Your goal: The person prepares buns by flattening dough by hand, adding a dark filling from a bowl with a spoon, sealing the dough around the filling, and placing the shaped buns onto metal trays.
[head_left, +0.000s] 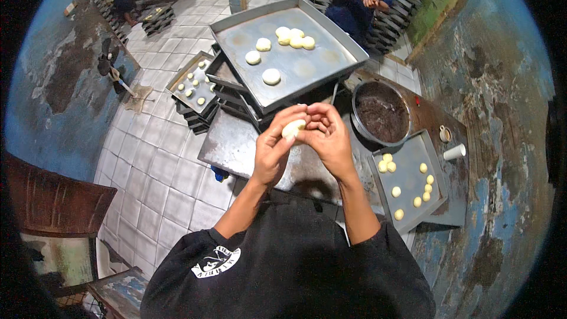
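Pale dough piece (293, 128) sits pinched between both hands (304, 142) above metal tray (236, 147).

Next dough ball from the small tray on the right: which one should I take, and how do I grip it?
Probably the ball nearest you on the small tray. It sits apart from the others near the tray's front edge, so fingertips fit on both sides. Come from above with the right hand, pinching its round sides lightly; it looks soft. Both hands now hold a dough piece.
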{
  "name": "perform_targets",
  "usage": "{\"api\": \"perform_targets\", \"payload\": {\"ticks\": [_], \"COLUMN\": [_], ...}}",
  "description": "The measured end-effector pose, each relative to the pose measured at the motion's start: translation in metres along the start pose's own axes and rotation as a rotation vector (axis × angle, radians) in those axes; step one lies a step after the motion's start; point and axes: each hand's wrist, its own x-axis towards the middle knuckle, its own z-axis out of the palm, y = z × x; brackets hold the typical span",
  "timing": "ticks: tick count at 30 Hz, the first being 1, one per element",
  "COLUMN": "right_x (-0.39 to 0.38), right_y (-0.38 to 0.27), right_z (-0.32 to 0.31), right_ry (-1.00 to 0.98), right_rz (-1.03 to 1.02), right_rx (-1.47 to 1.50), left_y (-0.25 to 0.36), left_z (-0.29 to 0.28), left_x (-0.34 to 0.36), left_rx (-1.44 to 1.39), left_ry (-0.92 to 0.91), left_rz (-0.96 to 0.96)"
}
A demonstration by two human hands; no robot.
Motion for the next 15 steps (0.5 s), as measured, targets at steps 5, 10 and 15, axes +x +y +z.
{"api": "perform_targets", "payload": {"ticks": [5, 10, 15], "right_x": [-0.006, -0.027, -0.023], "right_y": [0.005, -0.012, -0.036], "right_z": [-0.002, -0.029, -0.055], "right_ry": [0.151, 0.084, 0.319], "right_rz": [-0.251, -0.397, -0.207], "right_rx": [-0.462, -0.770, -0.433], "left_y": [-0.024, -0.038, -0.063], "left_z": [0.017, 0.040, 0.072], "left_x": [0.008, 0.016, 0.009], "left_rx": [-0.160, -0.279, -0.190], "left_ry": [0.293, 0.309, 0.133], "left_rz": [-0.060, -0.145, -0.109]}}
